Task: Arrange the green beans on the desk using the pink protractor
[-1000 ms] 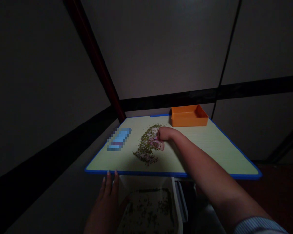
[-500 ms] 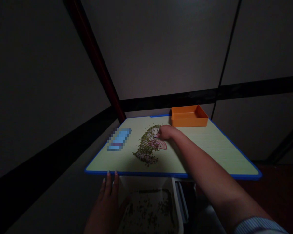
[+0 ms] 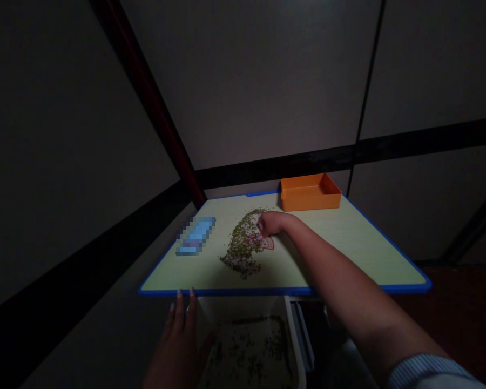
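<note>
A loose heap of small green, peppercorn-like bits (image 3: 243, 237) lies spread in a curved patch on the pale tabletop (image 3: 348, 254). At the heap's right side my right hand (image 3: 270, 223) is closed, with its fingertips pinched down among the bits; whatever they hold is too small to make out. A pink-red fan-shaped print (image 3: 269, 244) shows just below that hand. My left hand (image 3: 176, 335) lies at the left rim of a white bin (image 3: 295, 340), fingers stretched out towards the table's front edge and thumb over the bin's inside. Dark bits are scattered across the bin's bottom.
An orange open box (image 3: 311, 202) stands at the table's back right. On the left lies a pixelated light-blue flat object (image 3: 196, 236). Blue edging (image 3: 368, 289) runs round the tabletop, above the bin. Panelled walls (image 3: 267, 81) rise behind and to the left.
My right hand has shifted slightly down and left along the heap, its fingers still curled. My left hand stays at the bin's rim. The whole view has tilted a little.
</note>
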Tool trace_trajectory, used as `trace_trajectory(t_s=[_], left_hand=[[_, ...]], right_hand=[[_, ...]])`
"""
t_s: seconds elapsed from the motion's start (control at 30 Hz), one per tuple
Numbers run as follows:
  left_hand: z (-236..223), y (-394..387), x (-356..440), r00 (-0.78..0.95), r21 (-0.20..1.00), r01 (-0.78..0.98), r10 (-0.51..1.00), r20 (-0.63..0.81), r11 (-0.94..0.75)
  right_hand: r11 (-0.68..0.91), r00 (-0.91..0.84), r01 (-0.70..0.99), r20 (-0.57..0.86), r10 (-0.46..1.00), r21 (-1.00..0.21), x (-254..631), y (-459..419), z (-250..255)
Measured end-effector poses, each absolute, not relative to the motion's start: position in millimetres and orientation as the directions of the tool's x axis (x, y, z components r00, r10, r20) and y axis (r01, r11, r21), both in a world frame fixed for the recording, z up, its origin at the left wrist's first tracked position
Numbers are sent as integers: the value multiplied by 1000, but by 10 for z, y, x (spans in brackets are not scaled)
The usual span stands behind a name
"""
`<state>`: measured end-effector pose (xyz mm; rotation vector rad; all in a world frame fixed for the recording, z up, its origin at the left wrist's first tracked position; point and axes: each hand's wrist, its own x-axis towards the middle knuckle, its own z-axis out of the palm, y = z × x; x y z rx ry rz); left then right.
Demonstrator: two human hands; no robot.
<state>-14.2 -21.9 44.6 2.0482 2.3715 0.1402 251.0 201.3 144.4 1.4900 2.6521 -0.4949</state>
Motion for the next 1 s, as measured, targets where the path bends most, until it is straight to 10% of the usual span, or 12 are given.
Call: trace_trajectory(t_s=[1.0], left_hand=[[373, -217, -197, -120, 55, 992, 986, 118, 115]], right_hand=[[469, -508, 860, -258, 822, -200, 2432, 1946, 1466]])
